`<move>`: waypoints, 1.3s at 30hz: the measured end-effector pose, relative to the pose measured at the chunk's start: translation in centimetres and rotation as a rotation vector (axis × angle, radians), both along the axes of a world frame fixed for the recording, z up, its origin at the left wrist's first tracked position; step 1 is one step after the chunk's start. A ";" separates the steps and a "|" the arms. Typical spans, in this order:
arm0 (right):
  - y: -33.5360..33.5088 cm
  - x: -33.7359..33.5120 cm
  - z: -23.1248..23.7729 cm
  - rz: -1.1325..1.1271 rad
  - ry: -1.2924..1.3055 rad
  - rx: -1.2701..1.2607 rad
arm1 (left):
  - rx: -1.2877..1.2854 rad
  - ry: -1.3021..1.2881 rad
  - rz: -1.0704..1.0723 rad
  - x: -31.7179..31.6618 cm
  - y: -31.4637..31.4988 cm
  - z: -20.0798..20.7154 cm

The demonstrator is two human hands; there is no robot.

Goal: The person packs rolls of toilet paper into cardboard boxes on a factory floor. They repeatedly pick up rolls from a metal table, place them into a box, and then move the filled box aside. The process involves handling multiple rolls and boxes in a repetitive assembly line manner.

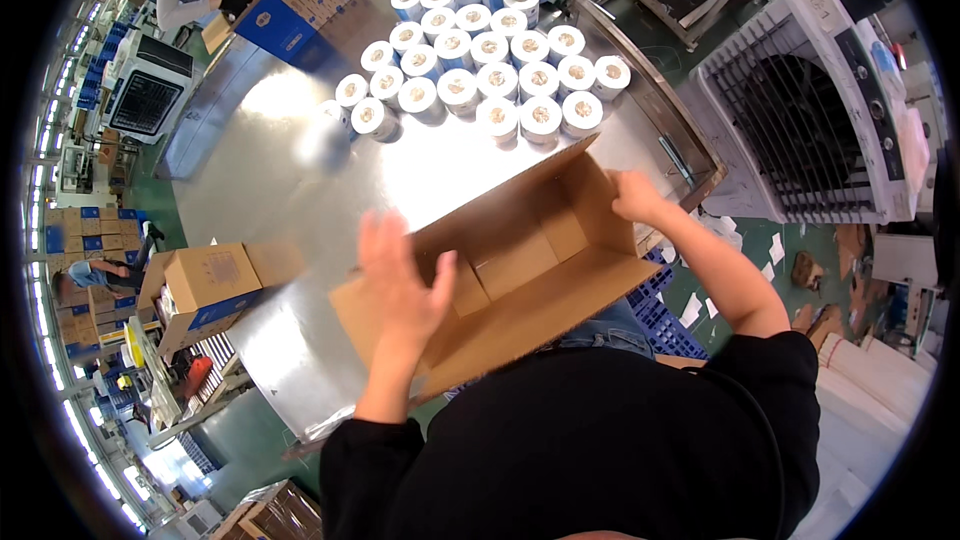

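An open cardboard box [532, 267] lies tilted between my arms at the near edge of the metal table [300, 185], its hollow inside facing up and nothing in it. My right hand [637, 198] has its fingers closed on the rim at the box's right end. Over the left end hovers my left hand [402, 275], slightly blurred, with fingers stretched and thumb held apart; whether it touches the cardboard I cannot tell. Beyond the box, several white rolls [458, 88] with blue-and-white wrapping stand upright in a close group.
A blue-and-brown carton [290, 15] stands at the far left, beside another person's gloved hand [235, 4]. Left of me is an open carton [212, 280]. A large air cooler [800, 100] stands at the right, near a blue plastic crate [665, 325] and paper scraps on the floor.
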State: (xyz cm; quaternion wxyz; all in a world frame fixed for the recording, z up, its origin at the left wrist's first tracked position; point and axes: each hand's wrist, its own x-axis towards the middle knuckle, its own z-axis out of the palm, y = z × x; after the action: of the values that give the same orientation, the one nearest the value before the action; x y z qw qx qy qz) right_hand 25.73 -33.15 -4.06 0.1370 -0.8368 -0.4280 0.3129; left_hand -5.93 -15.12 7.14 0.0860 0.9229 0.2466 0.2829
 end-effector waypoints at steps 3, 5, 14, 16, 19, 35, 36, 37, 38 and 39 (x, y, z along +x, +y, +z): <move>0.6 -2.2 -0.7 0.057 0.076 0.035 | -0.109 0.183 -0.152 5.7 0.2 -1.6; 0.3 -2.7 -1.1 0.075 0.068 0.069 | -0.421 0.590 -0.026 8.1 1.9 -3.1; -0.6 -1.6 -0.2 -0.037 0.396 0.103 | -1.049 0.674 -0.058 14.5 8.9 -22.9; 0.7 3.1 -3.4 -0.213 0.416 -0.012 | -0.698 0.401 0.060 18.3 7.5 -26.5; 4.4 9.7 -9.0 -0.279 -0.036 0.055 | -0.617 0.521 0.112 24.7 8.6 -26.5; 12.6 19.9 -18.7 0.030 -0.115 0.070 | -0.857 0.947 0.087 28.7 15.1 -26.8; 12.4 19.4 -16.3 -0.010 -0.050 0.076 | -0.878 0.937 0.048 27.7 17.2 -23.6; 11.9 19.1 -14.2 -0.083 0.021 0.123 | -0.969 0.792 0.070 25.8 19.4 -22.7; 11.3 19.1 -11.6 -0.117 0.033 0.125 | -1.042 0.587 0.078 24.0 20.8 -19.0; 10.4 19.0 -8.9 -0.178 0.009 0.134 | -1.131 0.407 0.033 22.2 22.1 -15.4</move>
State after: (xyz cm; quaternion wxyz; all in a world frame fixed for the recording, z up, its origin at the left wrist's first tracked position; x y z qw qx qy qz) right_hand 44.69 -22.72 -13.00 0.2218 -0.8590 -0.3714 0.2737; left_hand 16.30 6.93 -8.22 0.5102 0.7657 0.3848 -0.0732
